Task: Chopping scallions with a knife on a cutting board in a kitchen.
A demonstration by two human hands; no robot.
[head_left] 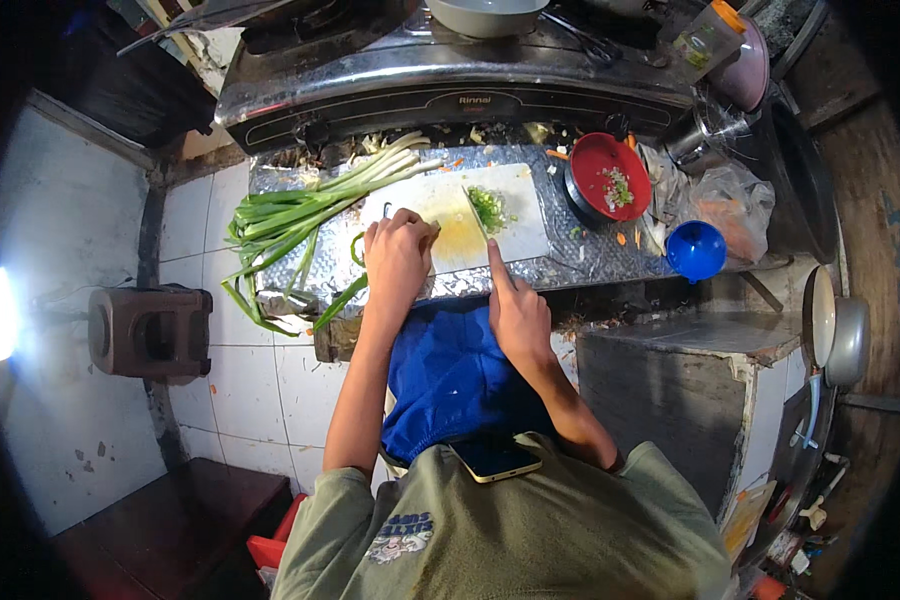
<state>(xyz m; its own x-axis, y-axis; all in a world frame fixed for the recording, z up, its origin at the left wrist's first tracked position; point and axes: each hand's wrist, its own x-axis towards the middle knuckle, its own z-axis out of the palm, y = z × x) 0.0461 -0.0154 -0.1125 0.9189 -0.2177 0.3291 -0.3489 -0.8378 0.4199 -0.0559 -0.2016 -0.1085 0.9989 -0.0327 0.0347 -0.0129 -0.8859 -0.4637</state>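
On the white cutting board (525,190), my left hand (398,255) is closed over spring onion, mostly hidden under the fingers. A green leaf (340,303) sticks out beside its wrist. My right hand (522,318) grips a kitchen knife (478,214), index finger along the blade's spine. The blade points away from me and touches a small heap of chopped spring onion (492,208) on its right side. To the left lies a bundle of whole spring onions (295,215), white ends toward the stove, green leaves hanging over the counter's front edge.
Right of the board stands a red bowl (592,165) with chopped bits inside, then a blue funnel-like cup (696,250) and a plastic bag (735,205). A gas stove (390,105) runs along the back. A phone (495,458) rests at my lap; a brown stool (150,332) is at left.
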